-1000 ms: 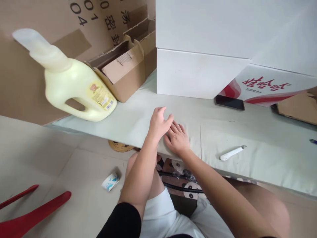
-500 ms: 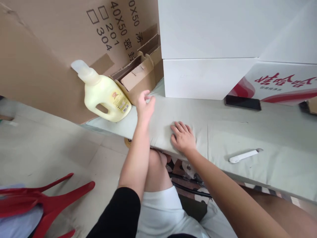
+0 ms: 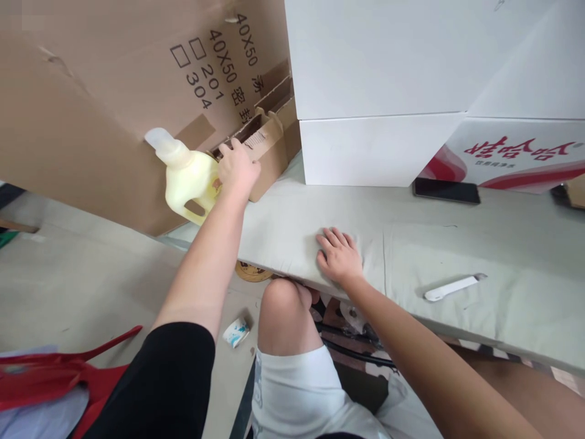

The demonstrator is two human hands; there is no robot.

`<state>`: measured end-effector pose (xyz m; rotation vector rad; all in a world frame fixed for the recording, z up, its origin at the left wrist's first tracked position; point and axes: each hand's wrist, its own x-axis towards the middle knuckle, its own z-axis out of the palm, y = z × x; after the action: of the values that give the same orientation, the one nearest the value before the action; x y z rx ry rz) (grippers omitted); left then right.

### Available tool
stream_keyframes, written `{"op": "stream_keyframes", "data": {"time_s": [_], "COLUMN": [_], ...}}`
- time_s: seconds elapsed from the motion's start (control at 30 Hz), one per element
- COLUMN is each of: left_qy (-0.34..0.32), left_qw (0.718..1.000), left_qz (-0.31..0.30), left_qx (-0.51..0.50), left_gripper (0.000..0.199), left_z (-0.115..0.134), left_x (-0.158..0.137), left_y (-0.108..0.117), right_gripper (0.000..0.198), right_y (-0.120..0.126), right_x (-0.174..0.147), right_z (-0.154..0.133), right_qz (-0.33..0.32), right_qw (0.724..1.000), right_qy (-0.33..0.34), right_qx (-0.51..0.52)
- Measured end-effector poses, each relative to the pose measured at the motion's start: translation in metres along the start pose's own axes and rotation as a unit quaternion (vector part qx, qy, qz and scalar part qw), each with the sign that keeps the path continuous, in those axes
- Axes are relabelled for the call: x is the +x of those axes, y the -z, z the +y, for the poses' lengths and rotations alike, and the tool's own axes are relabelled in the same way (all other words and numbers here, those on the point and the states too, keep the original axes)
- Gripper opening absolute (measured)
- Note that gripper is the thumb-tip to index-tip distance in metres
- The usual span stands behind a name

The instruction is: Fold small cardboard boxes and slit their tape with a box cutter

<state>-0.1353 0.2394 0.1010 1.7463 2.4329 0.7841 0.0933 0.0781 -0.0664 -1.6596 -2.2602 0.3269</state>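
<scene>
My left hand [image 3: 238,166] is at the near side of a small open cardboard box [image 3: 269,160], its fingers apart and slightly bent by the box's rim. I cannot tell whether the fingertips touch the cardboard. Just left of that hand stands a pale yellow jug-shaped bottle [image 3: 180,183] with a handle and a translucent cap; my hand and forearm cover part of its label. My right hand [image 3: 339,255] lies flat on the light green cloth-covered table [image 3: 292,225], fingers spread and holding nothing.
A large printed cardboard carton [image 3: 105,110] rises at the left. White boxes [image 3: 361,152] stand at the back, with a dark phone [image 3: 446,191] before them. A white utility knife [image 3: 454,288] lies to the right. A red chair [image 3: 55,378] and paper cup [image 3: 236,332] are on the floor.
My left hand has moved left and away from me, from above the cloth to the small box beside the bottle. The right hand stays in place. The view has shifted slightly.
</scene>
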Motion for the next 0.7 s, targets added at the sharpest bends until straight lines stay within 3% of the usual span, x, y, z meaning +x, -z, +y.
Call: {"op": "stream_keyframes", "data": {"time_s": [0.2, 0.57, 0.7], "left_qy": [-0.023, -0.058, -0.138], "left_qw": [0.999, 0.997, 0.990], "left_qz": [-0.041, -0.018, -0.001], "left_qx": [0.002, 0.055, 0.032], "left_gripper": [0.024, 0.018, 0.018], "left_z": [-0.001, 0.009, 0.008], "left_x": [-0.006, -0.082, -0.109], "left_y": [0.010, 0.061, 0.066], "right_gripper": [0.047, 0.045, 0.042], "right_y": [0.002, 0.000, -0.003], "right_x": [0.000, -0.001, 0.002], "right_z": [-0.001, 0.001, 0.000], "right_qz": [-0.004, 0.002, 0.027], "right_qw": [1.000, 0.999, 0.996], "right_qy": [-0.002, -0.003, 0.000], "right_qx": [0.000, 0.038, 0.080]}}
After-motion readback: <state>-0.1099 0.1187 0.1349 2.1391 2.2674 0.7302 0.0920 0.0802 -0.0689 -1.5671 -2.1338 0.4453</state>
